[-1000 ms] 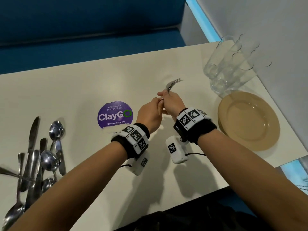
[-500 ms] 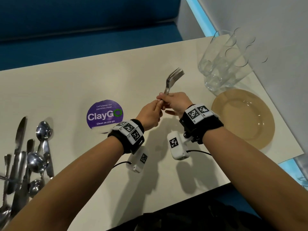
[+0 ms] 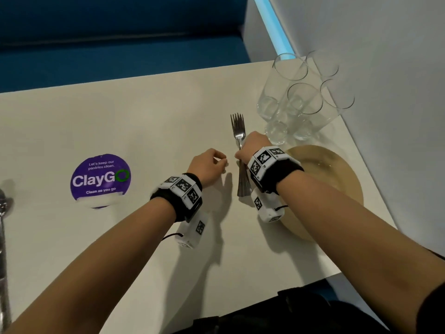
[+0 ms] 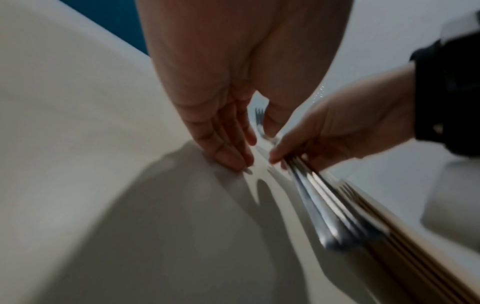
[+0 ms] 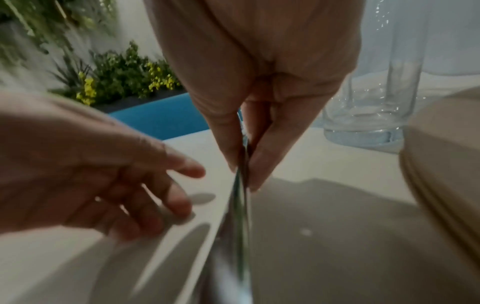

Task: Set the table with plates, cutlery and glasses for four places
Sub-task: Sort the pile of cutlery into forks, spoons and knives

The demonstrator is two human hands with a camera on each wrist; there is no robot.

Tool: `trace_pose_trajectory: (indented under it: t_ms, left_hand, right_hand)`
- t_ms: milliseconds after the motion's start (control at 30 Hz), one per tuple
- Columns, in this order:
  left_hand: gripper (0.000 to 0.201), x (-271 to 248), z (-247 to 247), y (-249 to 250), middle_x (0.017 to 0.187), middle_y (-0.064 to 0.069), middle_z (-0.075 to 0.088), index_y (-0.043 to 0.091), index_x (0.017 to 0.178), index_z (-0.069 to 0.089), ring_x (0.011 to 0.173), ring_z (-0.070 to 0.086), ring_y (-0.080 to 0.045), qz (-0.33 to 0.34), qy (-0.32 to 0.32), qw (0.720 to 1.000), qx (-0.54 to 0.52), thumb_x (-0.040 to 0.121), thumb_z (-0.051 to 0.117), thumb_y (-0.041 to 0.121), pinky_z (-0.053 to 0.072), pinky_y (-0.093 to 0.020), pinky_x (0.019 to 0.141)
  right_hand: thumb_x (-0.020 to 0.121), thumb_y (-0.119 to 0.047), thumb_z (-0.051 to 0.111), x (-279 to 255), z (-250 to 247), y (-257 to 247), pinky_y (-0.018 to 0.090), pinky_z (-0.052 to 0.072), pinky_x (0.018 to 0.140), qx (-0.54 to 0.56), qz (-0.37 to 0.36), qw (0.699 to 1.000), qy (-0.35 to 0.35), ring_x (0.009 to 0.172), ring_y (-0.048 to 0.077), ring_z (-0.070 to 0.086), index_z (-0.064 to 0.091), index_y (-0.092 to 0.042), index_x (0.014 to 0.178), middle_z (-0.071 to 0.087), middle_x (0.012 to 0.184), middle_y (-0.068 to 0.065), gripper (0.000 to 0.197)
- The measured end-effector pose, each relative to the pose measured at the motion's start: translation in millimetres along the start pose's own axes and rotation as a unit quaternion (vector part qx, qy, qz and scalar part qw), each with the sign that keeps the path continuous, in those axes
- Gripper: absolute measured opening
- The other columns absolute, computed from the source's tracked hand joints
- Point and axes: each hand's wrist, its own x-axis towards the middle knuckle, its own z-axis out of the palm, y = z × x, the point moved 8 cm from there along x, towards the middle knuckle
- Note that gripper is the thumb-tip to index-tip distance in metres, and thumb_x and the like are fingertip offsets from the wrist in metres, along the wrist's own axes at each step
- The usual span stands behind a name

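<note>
Now the left hand (image 3: 208,166) has let go and hangs loosely curled, empty, while the right hand (image 3: 252,147) pinches the forks (image 3: 238,131) alone, lowered beside the plates (image 3: 337,169); probably ready for laying.

White table (image 3: 144,121). Purple ClayGo sticker (image 3: 100,180) lies flat on it, left of the left hand (image 3: 207,166). Four glasses (image 3: 298,102) stand clustered beyond the right hand (image 3: 252,147). Tan plates (image 3: 342,174), stacked, lie right of that hand. Cutlery (image 3: 3,237) at far left edge.
</note>
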Motion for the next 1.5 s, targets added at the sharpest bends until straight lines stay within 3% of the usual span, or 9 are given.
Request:
trace_pose_trajectory:
  t_ms: [167,367,500,767,867,967,1300,1400,1500]
  left_hand:
    - [0.021,12,16,14,0.100,-0.006,0.071,0.017,0.111,0.057,0.095,0.066,-0.020,-0.010,-0.018,1.000,0.006,0.092,0.054,0.025,0.052,-0.033,0.088]
    - [0.028,14,28,22,0.093,-0.008,0.068,0.008,0.115,0.058,0.068,0.063,-0.018,-0.032,-0.022,0.998,-0.039,0.091,0.046,0.011,0.054,-0.029,0.084]
    - [0.025,15,32,25,0.082,-0.007,0.066,0.013,0.105,0.062,0.068,0.064,-0.021,-0.030,-0.025,0.998,-0.048,0.088,0.044,0.008,0.054,-0.032,0.087]
    - [0.028,15,42,35,0.063,-0.003,0.058,0.013,0.102,0.064,0.059,0.058,-0.016,-0.033,-0.057,0.993,-0.097,0.089,0.041,0.004,0.056,-0.030,0.076]
    - [0.027,16,46,36,0.066,-0.003,0.060,0.011,0.101,0.064,0.067,0.059,-0.026,-0.024,-0.065,0.994,-0.089,0.091,0.039,0.007,0.055,-0.039,0.086]
    - [0.035,13,48,35,0.068,-0.003,0.060,0.007,0.117,0.061,0.069,0.059,-0.029,-0.028,-0.074,0.994,-0.078,0.093,0.037,0.006,0.056,-0.040,0.084]
    - [0.039,0,37,19,0.091,-0.011,0.065,0.006,0.133,0.047,0.060,0.055,-0.014,-0.062,-0.077,0.989,-0.114,0.094,0.044,0.012,0.050,-0.024,0.061]
    - [0.041,-5,24,9,0.091,-0.009,0.066,0.007,0.132,0.047,0.063,0.059,-0.018,-0.063,-0.058,0.988,-0.126,0.091,0.048,0.012,0.052,-0.031,0.066]
    - [0.039,-17,-3,1,0.103,-0.008,0.067,0.012,0.126,0.053,0.080,0.065,-0.024,-0.048,-0.010,0.993,-0.105,0.088,0.051,0.015,0.055,-0.040,0.085]
  right_hand:
    - [0.082,-0.004,0.060,1,0,4,0.026,0.042,0.065,-0.062,-0.032,0.997,0.036,0.095,0.029,0.065,0.061,-0.004,0.094,0.067,0.103,0.015,0.012]
    - [0.084,-0.003,0.060,2,4,11,0.030,0.047,0.070,-0.053,-0.047,0.997,0.043,0.094,0.031,0.065,0.065,0.000,0.097,0.068,0.100,0.018,0.015]
    - [0.082,-0.003,0.059,-2,7,19,0.028,0.045,0.067,-0.061,-0.051,0.996,0.038,0.090,0.030,0.065,0.069,-0.003,0.095,0.070,0.095,0.016,0.016]
    - [0.082,-0.011,0.065,-5,2,28,0.029,0.044,0.067,-0.061,-0.033,0.997,0.036,0.094,0.030,0.065,0.068,-0.003,0.098,0.068,0.099,0.017,0.018]
    - [0.085,-0.009,0.062,-5,3,31,0.029,0.043,0.068,-0.070,-0.035,0.996,0.039,0.095,0.031,0.064,0.067,-0.003,0.098,0.068,0.100,0.016,0.016]
    - [0.086,-0.008,0.058,-7,5,32,0.029,0.040,0.068,-0.088,-0.039,0.994,0.045,0.097,0.032,0.063,0.066,-0.003,0.096,0.068,0.101,0.017,0.014]
    - [0.082,-0.005,0.061,-15,6,28,0.027,0.041,0.066,-0.122,-0.047,0.991,0.036,0.090,0.029,0.063,0.065,-0.004,0.091,0.068,0.097,0.015,0.009]
    - [0.084,-0.008,0.063,-25,4,17,0.029,0.041,0.068,-0.143,-0.061,0.987,0.051,0.096,0.030,0.062,0.059,-0.005,0.097,0.065,0.103,0.015,0.014]
    - [0.086,-0.012,0.063,-40,5,-14,0.033,0.046,0.077,-0.144,-0.106,0.981,0.072,0.104,0.033,0.060,0.056,-0.002,0.110,0.062,0.110,0.017,0.027]
